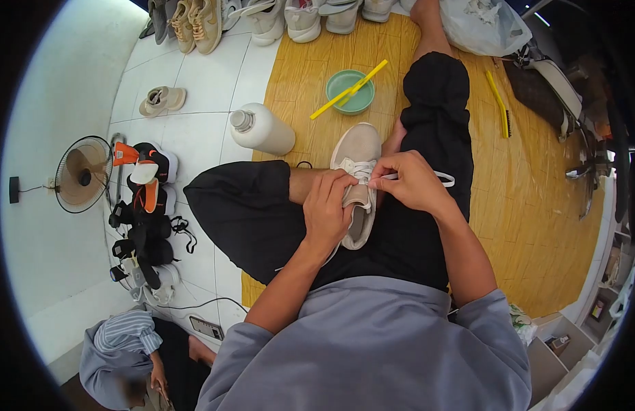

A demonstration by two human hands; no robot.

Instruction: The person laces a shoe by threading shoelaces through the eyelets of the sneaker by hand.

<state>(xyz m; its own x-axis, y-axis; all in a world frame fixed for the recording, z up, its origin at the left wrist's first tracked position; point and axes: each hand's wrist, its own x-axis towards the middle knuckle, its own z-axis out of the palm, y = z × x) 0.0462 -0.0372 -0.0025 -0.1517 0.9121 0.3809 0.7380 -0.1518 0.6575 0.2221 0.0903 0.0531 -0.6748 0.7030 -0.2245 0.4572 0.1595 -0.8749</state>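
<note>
A beige sneaker [359, 144] with white laces rests on my lap, its toe pointing away from me. My left hand [326, 204] is on the left side of the shoe's opening, fingers bent and pressed at the lace area. At the right side of the laces, my right hand [411, 179] pinches a white shoelace [443, 179], and a loop of it sticks out to the right of the hand. Part of the laces is hidden beneath my fingers.
Beyond the shoe are a green bowl [360, 101] with a yellow brush across it and a white bottle [271, 130]. Another yellow brush [499, 103] lies right. Shoes and a fan [84, 175] stand left. Another person [129, 342] sits lower left.
</note>
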